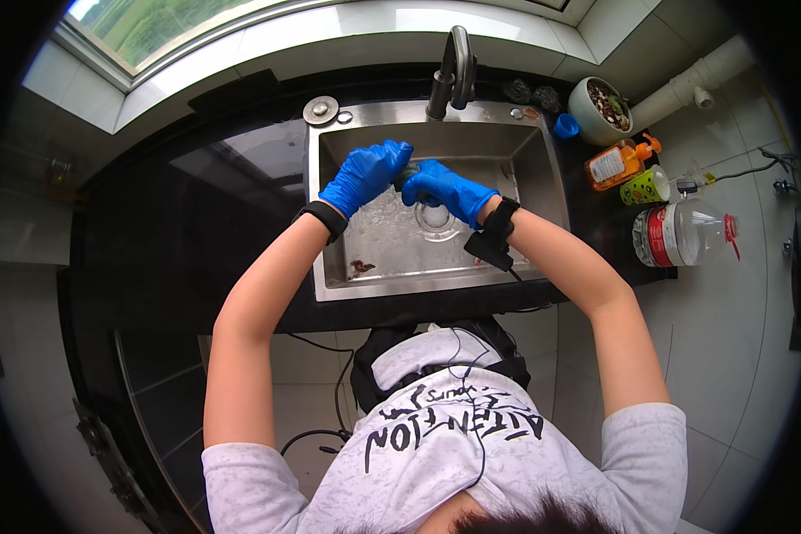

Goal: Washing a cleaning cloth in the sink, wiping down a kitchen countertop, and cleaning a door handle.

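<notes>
Both hands wear blue disposable gloves and meet over the stainless steel sink (520,267). A dark greenish, cloth-like bundle (406,175) shows between them, mostly hidden by the fingers. My left hand (370,175) is closed around its left end. Around the right end my right hand (447,190) has its fingers curled. Below the hands, the round drain (435,217) sits in the wet sink floor. Small brown scraps (360,268) lie in the near left corner of the basin. The metal faucet (452,73) rises behind the sink, to the right of the hands.
A drain cover (321,110) rests at the sink's back left corner. Along the right stand a potted plant (601,110), a blue cap (566,125), an orange pump bottle (617,163), a green patterned cup (646,185) and a large clear plastic jug (684,232). Black countertop (240,200) borders the sink.
</notes>
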`<act>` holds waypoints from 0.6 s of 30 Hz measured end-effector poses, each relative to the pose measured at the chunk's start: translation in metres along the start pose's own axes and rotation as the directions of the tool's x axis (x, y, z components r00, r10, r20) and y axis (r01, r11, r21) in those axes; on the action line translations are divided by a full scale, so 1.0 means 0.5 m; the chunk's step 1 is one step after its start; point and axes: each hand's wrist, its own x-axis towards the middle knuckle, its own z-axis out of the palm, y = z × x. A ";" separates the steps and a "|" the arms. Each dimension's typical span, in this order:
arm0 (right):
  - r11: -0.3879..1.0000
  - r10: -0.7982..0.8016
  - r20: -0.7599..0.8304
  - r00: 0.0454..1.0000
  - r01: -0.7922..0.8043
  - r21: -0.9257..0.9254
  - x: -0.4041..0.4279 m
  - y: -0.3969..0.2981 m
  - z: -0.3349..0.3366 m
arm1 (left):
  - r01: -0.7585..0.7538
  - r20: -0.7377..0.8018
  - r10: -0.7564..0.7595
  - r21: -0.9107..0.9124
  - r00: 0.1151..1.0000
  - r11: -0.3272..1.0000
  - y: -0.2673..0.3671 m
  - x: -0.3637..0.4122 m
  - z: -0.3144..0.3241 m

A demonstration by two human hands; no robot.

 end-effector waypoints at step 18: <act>0.986 0.028 -0.119 0.992 -0.048 -0.162 0.004 0.024 -0.005 | 0.144 -0.038 -0.147 -0.070 0.988 0.987 0.028 0.007 0.015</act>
